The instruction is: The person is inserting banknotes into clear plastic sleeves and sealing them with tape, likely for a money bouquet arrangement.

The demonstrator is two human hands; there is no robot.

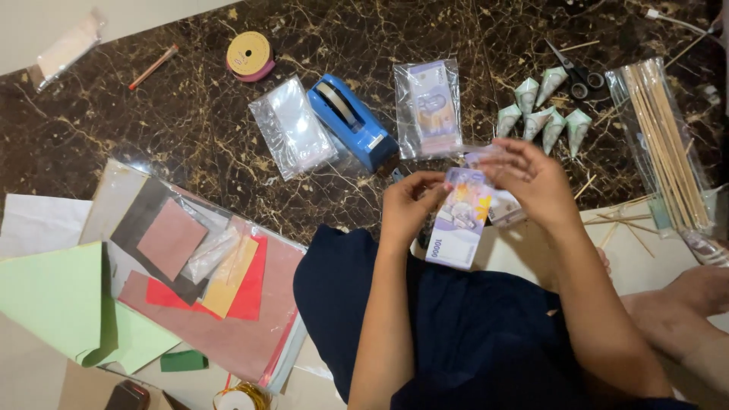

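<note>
Between both hands, above my dark blue lap, I hold a purple banknote (460,222). My left hand (408,205) pinches its left edge. My right hand (531,178) grips its top right, with a clear plastic sleeve (486,152) against the fingers. A blue tape dispenser (351,121) lies on the dark marble floor just beyond my hands. Beside it lies a clear bag of purple banknotes (430,108).
Several rolled banknote cones (543,114) lie at the upper right beside scissors (575,74) and a bag of wooden skewers (664,144). Coloured paper sheets in plastic (205,281) cover the left. An empty clear bag (292,125), a ribbon spool (250,55) and a bare foot (695,292) are around.
</note>
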